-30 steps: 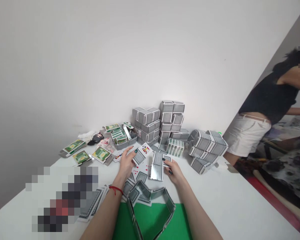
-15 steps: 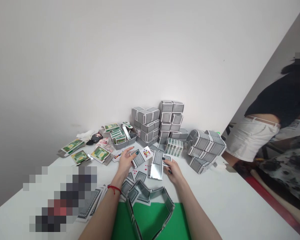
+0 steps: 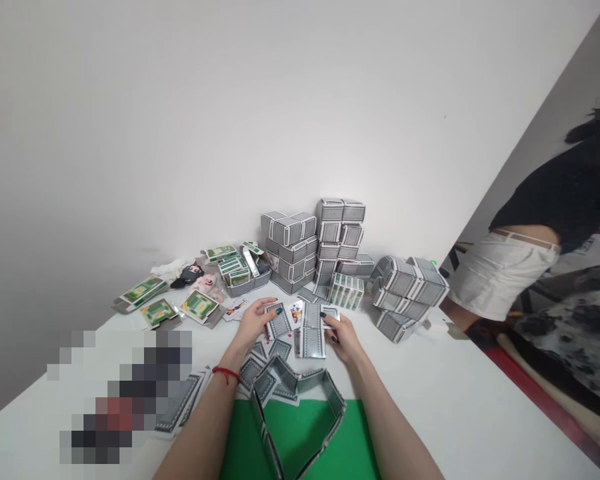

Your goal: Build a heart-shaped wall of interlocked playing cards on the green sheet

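Observation:
Grey-backed playing cards (image 3: 280, 321) are pinched in my left hand (image 3: 253, 325), its thumb lying over the backs. A face card beside them shows its picture side. My right hand (image 3: 346, 339) grips joined playing cards (image 3: 312, 337), which form a long upright piece with a short arm toward the thumb. The two sets of cards are close together; I cannot tell whether they touch. Below them, loose cards (image 3: 281, 349) lie on the table, some face up with red pips. Nearer me, a heart-shaped ring of folded cards (image 3: 336, 393) stands on a green mat (image 3: 300, 427).
Stacked blocks of folded cards (image 3: 291, 250) stand by the wall, with more stacks (image 3: 407, 293) to the right. Packed decks (image 3: 347, 291) sit between them. Opened green card boxes (image 3: 200, 305) and small plush figures (image 3: 210, 287) lie left. Another person (image 3: 540, 200) is at the right.
My left hand has brought its cards slightly right, closer to the piece in my right hand. The right hand's piece has tilted, and its shiny glare is gone. The view has shifted slightly.

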`<state>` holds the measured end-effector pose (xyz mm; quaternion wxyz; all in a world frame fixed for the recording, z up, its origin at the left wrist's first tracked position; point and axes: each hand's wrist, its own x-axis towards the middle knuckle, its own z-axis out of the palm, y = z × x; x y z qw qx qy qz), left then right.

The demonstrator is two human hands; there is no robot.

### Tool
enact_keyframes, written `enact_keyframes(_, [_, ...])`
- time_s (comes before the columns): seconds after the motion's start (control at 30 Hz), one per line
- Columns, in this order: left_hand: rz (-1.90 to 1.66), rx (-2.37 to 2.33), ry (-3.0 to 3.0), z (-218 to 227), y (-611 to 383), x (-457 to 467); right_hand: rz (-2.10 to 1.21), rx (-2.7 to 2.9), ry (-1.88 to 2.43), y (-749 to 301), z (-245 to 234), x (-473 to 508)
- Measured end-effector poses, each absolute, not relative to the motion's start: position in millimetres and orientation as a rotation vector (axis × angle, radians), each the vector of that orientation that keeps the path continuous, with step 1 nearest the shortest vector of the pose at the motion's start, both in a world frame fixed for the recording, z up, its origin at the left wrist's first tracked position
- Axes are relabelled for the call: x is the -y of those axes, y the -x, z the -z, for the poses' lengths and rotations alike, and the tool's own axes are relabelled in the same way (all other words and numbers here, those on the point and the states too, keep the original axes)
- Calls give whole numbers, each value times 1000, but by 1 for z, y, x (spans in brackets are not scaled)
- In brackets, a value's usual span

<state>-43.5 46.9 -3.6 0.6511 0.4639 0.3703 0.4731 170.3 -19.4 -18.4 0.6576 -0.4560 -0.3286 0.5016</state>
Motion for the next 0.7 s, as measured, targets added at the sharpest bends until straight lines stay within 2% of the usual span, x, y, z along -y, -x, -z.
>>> enact_keyframes(0.7, [-1068, -852, -1280, -25, 65, -46, -1107, 950, 1061, -168, 8, 17])
